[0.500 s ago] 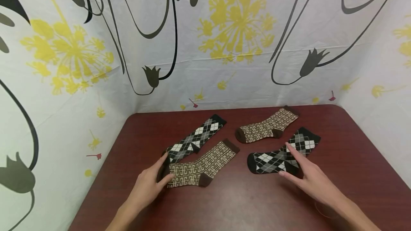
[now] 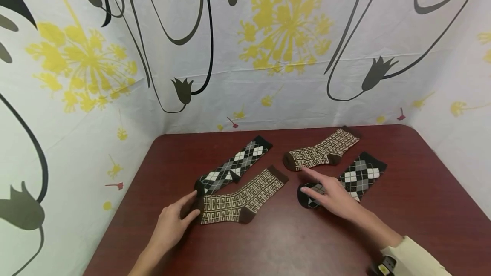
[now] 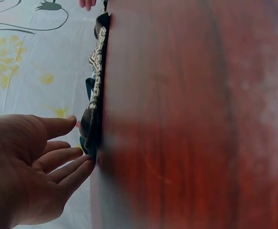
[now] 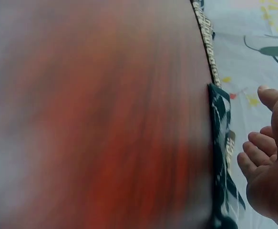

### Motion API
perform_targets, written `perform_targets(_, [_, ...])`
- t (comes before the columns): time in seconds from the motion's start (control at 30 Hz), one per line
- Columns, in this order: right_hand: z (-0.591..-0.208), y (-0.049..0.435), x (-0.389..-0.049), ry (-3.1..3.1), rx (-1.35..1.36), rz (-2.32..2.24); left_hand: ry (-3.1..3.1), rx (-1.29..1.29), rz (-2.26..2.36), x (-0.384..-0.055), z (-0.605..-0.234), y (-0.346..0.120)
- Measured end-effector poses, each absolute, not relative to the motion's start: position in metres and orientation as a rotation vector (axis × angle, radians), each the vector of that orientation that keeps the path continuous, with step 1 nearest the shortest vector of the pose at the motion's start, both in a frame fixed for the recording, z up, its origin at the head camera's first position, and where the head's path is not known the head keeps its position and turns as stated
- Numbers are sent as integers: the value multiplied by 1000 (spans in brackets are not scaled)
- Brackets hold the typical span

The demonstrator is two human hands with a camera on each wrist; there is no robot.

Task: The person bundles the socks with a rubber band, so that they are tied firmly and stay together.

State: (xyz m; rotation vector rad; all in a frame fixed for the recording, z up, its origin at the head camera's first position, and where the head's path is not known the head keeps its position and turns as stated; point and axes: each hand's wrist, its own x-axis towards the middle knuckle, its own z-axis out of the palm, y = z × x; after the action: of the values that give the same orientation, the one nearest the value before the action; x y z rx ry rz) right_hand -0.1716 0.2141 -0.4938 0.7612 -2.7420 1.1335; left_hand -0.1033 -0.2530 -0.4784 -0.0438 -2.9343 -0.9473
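My left hand (image 2: 170,227) is at the toe end of a brown-and-cream patterned sock (image 2: 226,208), fingers spread and nothing between them. Partly under that sock's toe lies a black, grey and white argyle sock (image 2: 238,163), pointing up and right. In the left wrist view, the left fingertips (image 3: 84,164) come right up to the dark toes. My right hand (image 2: 335,195) hovers across the middle of another argyle sock (image 2: 362,173), hiding part of its foot. Its index finger points toward the toe of a second brown-and-cream sock (image 2: 320,150), which lies behind.
The socks lie flat on a dark red-brown table (image 2: 276,242) with rounded back corners. White cloth (image 2: 226,54) with yellow and grey flowers hangs behind and along both sides. A cream sleeve (image 2: 416,259) and a dark wrist device (image 2: 386,265) show on the right arm.
My right hand has moved left, from the argyle sock's heel area over its foot. The left hand has drawn back slightly from the left toes. The socks lie as before.
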Motion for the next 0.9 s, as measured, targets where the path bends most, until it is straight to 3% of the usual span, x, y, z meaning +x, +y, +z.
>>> perform_targets(0.6, [-502,161,-233,-2722,880,1433,-2883,52,-1080,-104,-484,-254])
perform_targets(0.9, [-499,147,-241,-2842,811,1238,-2889,50,-1085,-106,-485,-254])
